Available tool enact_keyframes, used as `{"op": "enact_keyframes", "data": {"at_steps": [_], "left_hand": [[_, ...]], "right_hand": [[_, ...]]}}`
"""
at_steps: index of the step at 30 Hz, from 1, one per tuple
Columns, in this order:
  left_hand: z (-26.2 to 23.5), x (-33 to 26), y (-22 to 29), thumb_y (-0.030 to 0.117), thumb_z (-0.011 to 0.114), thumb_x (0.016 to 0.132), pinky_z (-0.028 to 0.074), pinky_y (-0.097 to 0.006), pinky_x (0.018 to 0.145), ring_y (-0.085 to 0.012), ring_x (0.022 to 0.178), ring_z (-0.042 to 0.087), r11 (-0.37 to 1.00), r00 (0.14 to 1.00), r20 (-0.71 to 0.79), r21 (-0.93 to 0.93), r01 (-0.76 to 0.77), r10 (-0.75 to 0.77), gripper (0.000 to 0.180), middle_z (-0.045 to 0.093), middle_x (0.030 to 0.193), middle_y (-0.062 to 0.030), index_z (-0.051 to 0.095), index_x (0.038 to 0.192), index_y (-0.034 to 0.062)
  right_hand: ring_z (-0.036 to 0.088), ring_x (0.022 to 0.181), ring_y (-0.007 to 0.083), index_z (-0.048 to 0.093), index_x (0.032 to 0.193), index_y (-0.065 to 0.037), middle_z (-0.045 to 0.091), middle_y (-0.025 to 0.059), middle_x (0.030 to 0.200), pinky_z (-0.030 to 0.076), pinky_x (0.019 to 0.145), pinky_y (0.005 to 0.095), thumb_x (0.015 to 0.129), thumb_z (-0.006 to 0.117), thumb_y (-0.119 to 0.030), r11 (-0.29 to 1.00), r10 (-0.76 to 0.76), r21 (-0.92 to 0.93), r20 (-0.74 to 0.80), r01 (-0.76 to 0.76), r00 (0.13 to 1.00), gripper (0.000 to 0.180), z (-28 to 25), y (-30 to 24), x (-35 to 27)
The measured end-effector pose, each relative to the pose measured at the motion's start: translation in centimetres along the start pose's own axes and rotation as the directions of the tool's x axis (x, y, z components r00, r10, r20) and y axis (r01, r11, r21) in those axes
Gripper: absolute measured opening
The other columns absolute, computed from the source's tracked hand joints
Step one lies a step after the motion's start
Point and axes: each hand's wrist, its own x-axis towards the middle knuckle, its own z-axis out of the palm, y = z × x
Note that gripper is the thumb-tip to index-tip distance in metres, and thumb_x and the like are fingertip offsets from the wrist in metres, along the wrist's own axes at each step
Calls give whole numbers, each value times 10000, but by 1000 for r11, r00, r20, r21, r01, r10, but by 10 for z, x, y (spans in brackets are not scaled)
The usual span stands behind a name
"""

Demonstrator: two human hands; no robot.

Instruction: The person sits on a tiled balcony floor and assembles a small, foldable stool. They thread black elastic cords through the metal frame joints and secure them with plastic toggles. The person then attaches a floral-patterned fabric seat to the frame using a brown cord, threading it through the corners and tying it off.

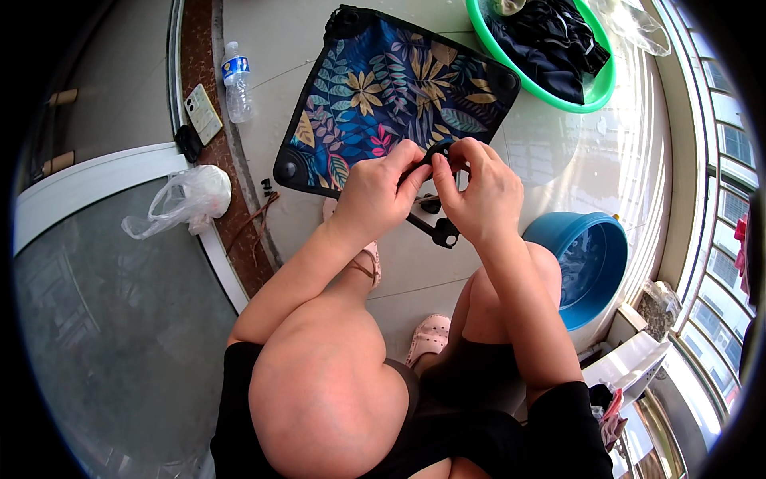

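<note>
While both hands pinch it, black strap [431, 215] hangs lengthwise, buckle end downward

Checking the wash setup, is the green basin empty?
No, the green basin at the top of the head view holds a heap of dark clothing.

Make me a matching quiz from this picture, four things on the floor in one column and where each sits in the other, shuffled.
Things:
1. green plastic basin
2. blue plastic basin
3. clear plastic water bottle
4. white crumpled plastic bag

Places:
A. on the door track, left of the person's left hand
B. far left, beside the leaf-print fabric seat
C. top right, holding dark clothes
D. by the person's right knee

Pairs: 1-C, 2-D, 3-B, 4-A
</note>
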Motion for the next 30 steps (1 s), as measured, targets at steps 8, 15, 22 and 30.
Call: {"op": "enact_keyframes", "data": {"at_steps": [8,15,22,30], "left_hand": [[-1,3,3,110,673,924,457,-256,527,-120,561,613,995,997,-29,-63,72,-74,141,657,666,-86,574,915,11],[-4,4,2,108,636,937,498,-309,570,-240,625,672,975,985,0,-142,170,-172,170,697,773,-149,634,1079,15],[2,2,-5,85,605,955,539,-288,678,-219,759,721,999,997,-58,-30,46,-47,226,725,925,-141,660,1172,54],[2,6,-3,122,576,971,534,-370,613,-332,743,701,979,979,37,20,202,-202,200,701,897,-188,590,1145,24]], "right_hand": [[645,675,248,618,867,-81,630,45,825,487,562,342,836,714,-121,981,-89,173,-22,92,996,108,7,7,1],[612,645,153,646,954,-62,641,30,839,464,553,282,831,734,-74,943,-35,329,-61,53,997,152,20,11,1],[494,628,23,657,973,-1,607,-7,740,391,536,204,869,746,-123,635,368,635,251,-439,895,183,29,13,-8],[592,864,56,654,1060,-5,665,4,956,463,756,191,904,707,-85,464,313,788,282,-405,907,183,37,27,-6]]}}
